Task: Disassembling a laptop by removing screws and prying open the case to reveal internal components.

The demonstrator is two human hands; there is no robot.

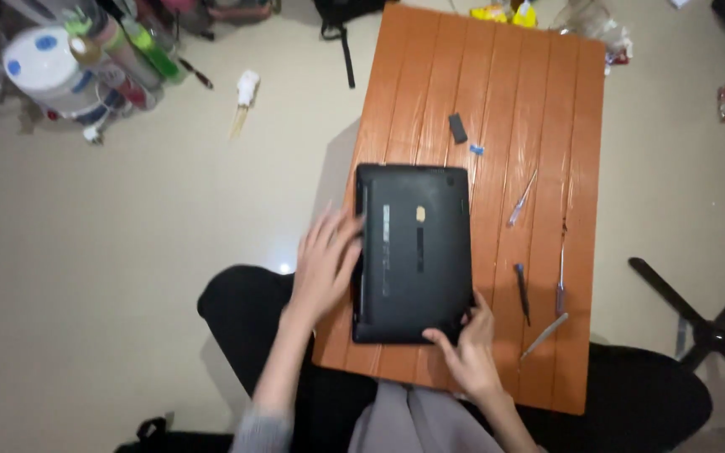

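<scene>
A black laptop (414, 252) lies underside up on the orange surface (547, 101). The left hand (325, 264) rests spread on the laptop's left edge; the right hand (467, 344) pinches its near right corner. Screwdrivers (522, 292) lie right of the laptop.

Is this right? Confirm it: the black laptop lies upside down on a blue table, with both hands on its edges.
One detail is wrong: the table is orange, not blue, as the head view shows. The rest holds: the black laptop lies upside down on it, the left hand on its left edge and the right hand at its near right corner.
</scene>
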